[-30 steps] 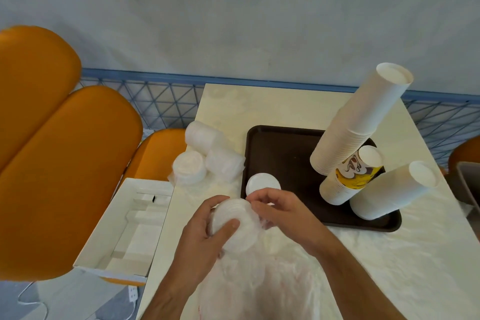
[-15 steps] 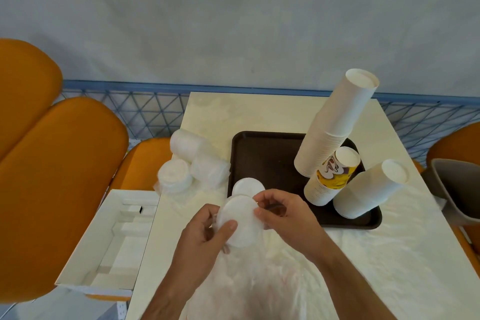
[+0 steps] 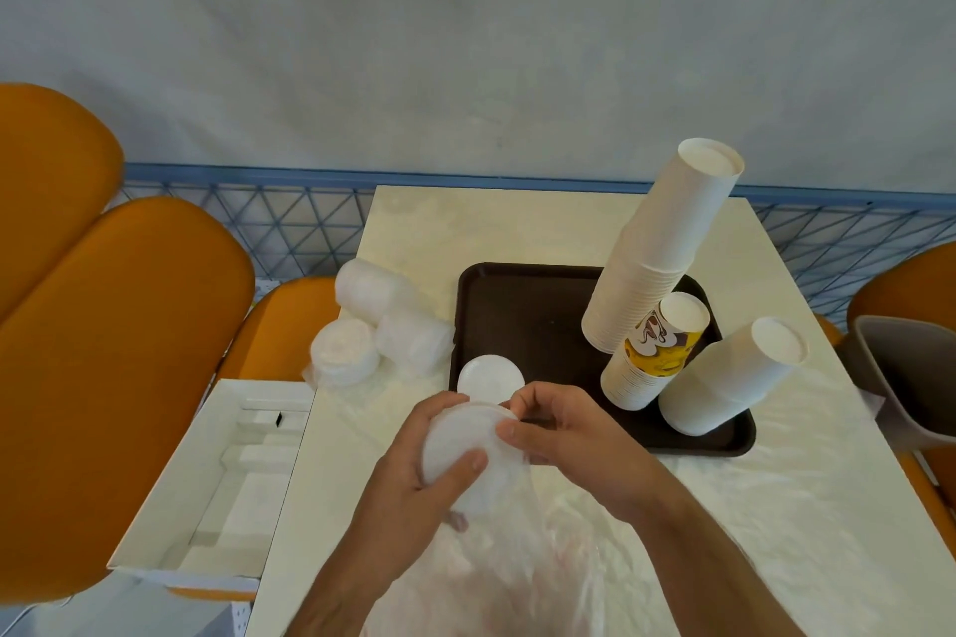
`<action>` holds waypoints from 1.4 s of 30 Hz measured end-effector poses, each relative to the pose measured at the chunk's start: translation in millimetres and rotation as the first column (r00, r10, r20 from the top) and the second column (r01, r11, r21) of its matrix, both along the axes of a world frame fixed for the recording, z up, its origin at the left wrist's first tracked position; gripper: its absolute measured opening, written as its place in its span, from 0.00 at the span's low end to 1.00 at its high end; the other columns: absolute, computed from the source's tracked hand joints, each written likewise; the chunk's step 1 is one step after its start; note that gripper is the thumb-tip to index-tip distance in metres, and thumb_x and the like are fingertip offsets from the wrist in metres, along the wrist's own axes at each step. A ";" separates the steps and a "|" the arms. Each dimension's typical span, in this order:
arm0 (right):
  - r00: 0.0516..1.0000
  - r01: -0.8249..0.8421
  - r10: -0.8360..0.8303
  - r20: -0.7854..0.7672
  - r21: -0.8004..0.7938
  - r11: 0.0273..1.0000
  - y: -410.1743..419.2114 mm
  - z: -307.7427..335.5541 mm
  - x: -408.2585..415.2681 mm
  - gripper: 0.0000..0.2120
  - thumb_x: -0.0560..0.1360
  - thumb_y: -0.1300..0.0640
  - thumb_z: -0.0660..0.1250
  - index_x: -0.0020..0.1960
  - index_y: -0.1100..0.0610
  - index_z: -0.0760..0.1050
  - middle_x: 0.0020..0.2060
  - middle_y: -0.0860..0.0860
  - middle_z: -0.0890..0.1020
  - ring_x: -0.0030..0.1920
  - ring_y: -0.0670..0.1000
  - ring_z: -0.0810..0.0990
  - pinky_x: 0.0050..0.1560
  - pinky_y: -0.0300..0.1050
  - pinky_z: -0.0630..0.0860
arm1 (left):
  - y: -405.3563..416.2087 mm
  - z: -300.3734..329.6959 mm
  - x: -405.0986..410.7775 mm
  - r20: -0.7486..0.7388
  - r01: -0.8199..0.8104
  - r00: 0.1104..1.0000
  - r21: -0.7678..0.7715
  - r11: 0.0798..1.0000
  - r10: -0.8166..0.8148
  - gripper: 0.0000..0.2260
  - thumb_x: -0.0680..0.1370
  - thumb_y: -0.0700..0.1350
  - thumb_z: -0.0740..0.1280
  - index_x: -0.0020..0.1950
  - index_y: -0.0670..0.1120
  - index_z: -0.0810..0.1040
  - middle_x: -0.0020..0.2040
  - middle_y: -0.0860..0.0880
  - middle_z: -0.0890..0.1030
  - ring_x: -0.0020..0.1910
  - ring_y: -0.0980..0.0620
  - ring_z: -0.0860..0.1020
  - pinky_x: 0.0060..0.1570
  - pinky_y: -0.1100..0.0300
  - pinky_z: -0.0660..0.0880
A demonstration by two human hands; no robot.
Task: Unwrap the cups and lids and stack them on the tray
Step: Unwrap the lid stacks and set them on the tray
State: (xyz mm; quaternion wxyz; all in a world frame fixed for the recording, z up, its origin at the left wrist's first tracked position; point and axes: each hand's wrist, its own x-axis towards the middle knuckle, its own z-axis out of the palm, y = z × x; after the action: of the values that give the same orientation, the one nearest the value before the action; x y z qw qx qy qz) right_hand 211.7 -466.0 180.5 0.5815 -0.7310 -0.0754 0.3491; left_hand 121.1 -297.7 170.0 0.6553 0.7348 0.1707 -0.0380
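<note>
Here both hands' grips close on the lid stack, left hand cupping, right hand pinching.

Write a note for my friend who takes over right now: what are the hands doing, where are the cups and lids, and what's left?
Left hand: holds a stack of lids at the table's near edge, thumb across the top.
Right hand: fingers pinch at the stack's rim, where the clear wrap hangs down.
Done: three cup stacks stand on the brown tray, and a few lids sit at its near left corner.
Left: free the held lids and set them on the tray, then unwrap the three wrapped lid packs lying on the table left of the tray.
</note>
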 end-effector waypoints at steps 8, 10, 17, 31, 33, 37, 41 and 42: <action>0.929 0.191 -0.114 -0.351 0.193 0.962 -4.4 -2.2 -1.9 0.04 0.80 0.61 0.66 0.51 0.62 0.74 0.48 0.56 0.84 0.52 0.57 0.85 0.52 0.51 0.83 | 7.4 -1.3 -1.3 -0.002 -0.023 1.000 -0.141 0.990 0.023 0.16 0.62 0.60 0.75 0.39 0.51 0.79 0.43 0.44 0.79 0.43 0.46 0.81 0.31 0.53 0.78; 0.889 0.275 -0.159 -0.430 0.223 0.935 -5.6 -4.3 -1.6 0.04 0.80 0.61 0.66 0.52 0.62 0.74 0.49 0.57 0.84 0.53 0.59 0.84 0.55 0.56 0.83 | 10.2 -3.3 -2.3 -0.001 -0.020 1.000 -0.162 0.987 0.020 0.21 0.63 0.59 0.76 0.38 0.43 0.77 0.42 0.36 0.75 0.38 0.44 0.77 0.29 0.53 0.77; 0.964 0.248 -0.241 -0.117 0.053 0.967 -3.5 -11.1 0.4 0.05 0.79 0.58 0.69 0.55 0.56 0.79 0.45 0.53 0.85 0.49 0.54 0.83 0.52 0.48 0.81 | 11.1 -1.9 -3.2 -0.053 0.063 0.996 -0.120 0.991 -0.070 0.16 0.62 0.58 0.76 0.43 0.50 0.84 0.45 0.47 0.85 0.44 0.47 0.82 0.39 0.56 0.79; 0.892 0.367 -0.367 -0.263 -0.054 0.929 -2.8 -73.7 66.6 0.12 0.80 0.63 0.68 0.62 0.55 0.78 0.60 0.55 0.80 0.59 0.57 0.81 0.53 0.51 0.84 | 34.0 -6.6 -16.9 -0.124 -0.015 0.992 -0.037 0.999 0.010 0.09 0.73 0.38 0.75 0.47 0.51 0.85 0.53 0.54 0.84 0.52 0.56 0.81 0.49 0.63 0.77; 0.911 0.349 -0.361 -0.198 -0.093 0.932 6.5 -82.0 71.7 0.13 0.80 0.62 0.68 0.64 0.56 0.78 0.61 0.54 0.79 0.59 0.57 0.80 0.54 0.52 0.84 | 36.1 -7.1 -19.1 -0.128 -0.024 0.992 -0.042 0.999 0.019 0.09 0.73 0.38 0.75 0.47 0.51 0.85 0.52 0.54 0.84 0.52 0.56 0.81 0.50 0.62 0.77; 0.944 0.315 -0.328 -0.034 -0.194 0.929 23.9 -95.4 80.1 0.15 0.80 0.61 0.69 0.66 0.58 0.77 0.58 0.54 0.80 0.56 0.56 0.81 0.51 0.50 0.85 | 40.4 -7.6 -22.6 -0.134 -0.043 0.990 -0.033 0.999 0.038 0.09 0.73 0.38 0.75 0.46 0.53 0.84 0.52 0.56 0.84 0.52 0.57 0.81 0.49 0.63 0.76; 0.969 0.239 -0.194 0.153 -0.389 0.890 29.8 -109.0 82.4 0.17 0.79 0.59 0.70 0.67 0.57 0.77 0.56 0.53 0.80 0.54 0.54 0.81 0.50 0.49 0.85 | 44.7 -6.6 -25.4 -0.130 -0.056 0.990 -0.013 0.998 0.054 0.10 0.73 0.38 0.75 0.46 0.54 0.84 0.52 0.57 0.84 0.51 0.60 0.81 0.49 0.63 0.76; 0.968 0.233 -0.165 0.190 -0.430 0.872 29.5 -113.1 82.2 0.17 0.79 0.58 0.70 0.68 0.56 0.76 0.57 0.54 0.80 0.54 0.54 0.80 0.50 0.49 0.85 | 45.5 -6.3 -25.9 -0.128 -0.059 0.990 -0.012 0.998 0.057 0.10 0.73 0.38 0.75 0.46 0.54 0.84 0.52 0.58 0.84 0.51 0.60 0.81 0.49 0.64 0.76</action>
State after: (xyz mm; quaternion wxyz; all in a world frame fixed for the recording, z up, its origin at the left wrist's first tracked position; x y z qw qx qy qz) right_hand 293.8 -436.5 67.4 0.4228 -0.8729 0.0402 0.2402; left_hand 95.1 -252.2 163.8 0.6496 0.7205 0.2333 -0.0673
